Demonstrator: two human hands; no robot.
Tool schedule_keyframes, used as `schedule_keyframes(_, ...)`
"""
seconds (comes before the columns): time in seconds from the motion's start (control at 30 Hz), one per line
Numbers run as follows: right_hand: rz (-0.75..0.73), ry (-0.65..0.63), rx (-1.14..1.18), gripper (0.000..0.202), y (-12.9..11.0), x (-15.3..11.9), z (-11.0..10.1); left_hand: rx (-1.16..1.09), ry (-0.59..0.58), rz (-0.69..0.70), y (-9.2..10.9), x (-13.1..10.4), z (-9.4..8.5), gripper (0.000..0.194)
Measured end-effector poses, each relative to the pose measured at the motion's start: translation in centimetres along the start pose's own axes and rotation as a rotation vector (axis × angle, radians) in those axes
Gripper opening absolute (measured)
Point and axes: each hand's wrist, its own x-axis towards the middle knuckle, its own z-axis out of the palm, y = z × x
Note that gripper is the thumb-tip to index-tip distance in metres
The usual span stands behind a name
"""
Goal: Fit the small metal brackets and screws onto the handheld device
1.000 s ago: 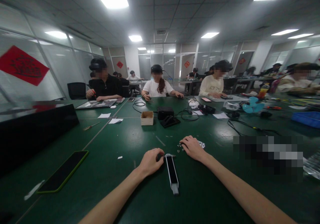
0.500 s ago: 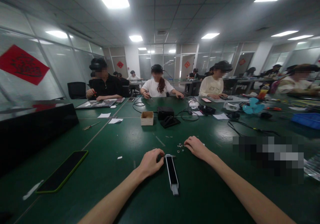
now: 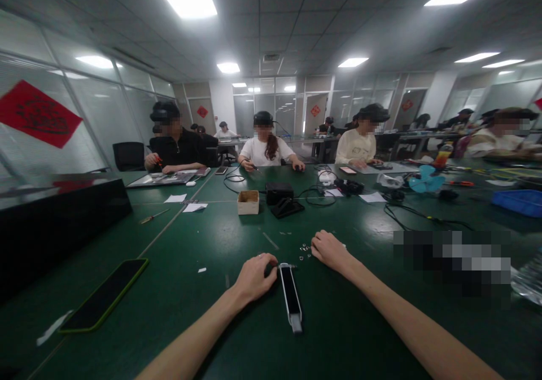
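Note:
My left hand (image 3: 256,277) rests on the green table with its fingers curled at the top end of a slim black device with a white frame (image 3: 290,295). A thin metal piece (image 3: 288,266) lies across that end, and its left tip meets my fingertips. My right hand (image 3: 330,249) is down on the table to the right, fingers bent together beside several small shiny metal parts (image 3: 305,250). Whatever its fingertips hold, if anything, is too small to make out.
A phone with a green edge (image 3: 104,296) lies at the left, near a screwdriver (image 3: 154,216). Ahead stand a small open box (image 3: 248,202) and a black box (image 3: 279,192). Cables (image 3: 419,219) and a blue fan (image 3: 427,179) are at the right. People sit across the table.
My right fingers have shifted slightly and closed in beside the small metal parts. My left hand has stayed at the device's end. The view has tilted a little.

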Motion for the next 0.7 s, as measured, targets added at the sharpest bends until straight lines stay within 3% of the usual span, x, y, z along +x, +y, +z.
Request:
schedule_keyframes(0.23,0.033,-0.009,0.109,0.019,0.2,0.0,0.1,0.017,0.052,-0.019,-0.3,-0.1,0.2,0.022)
schedule_keyframes(0.4,0.064,0.085,0.347,0.018,-0.3,-0.4,-0.5,0.042,0.134,-0.001,-0.1,-0.1,0.0,0.020)
schedule_keyframes(0.57,0.096,0.134,0.749,0.019,-3.0,-1.5,-2.3,0.093,0.227,0.125,0.8,-0.3,-0.2,0.019)
schedule_keyframes(0.7,0.080,0.146,0.931,0.020,-5.6,-2.2,-3.2,0.133,0.264,0.246,1.5,-0.7,0.5,0.018)
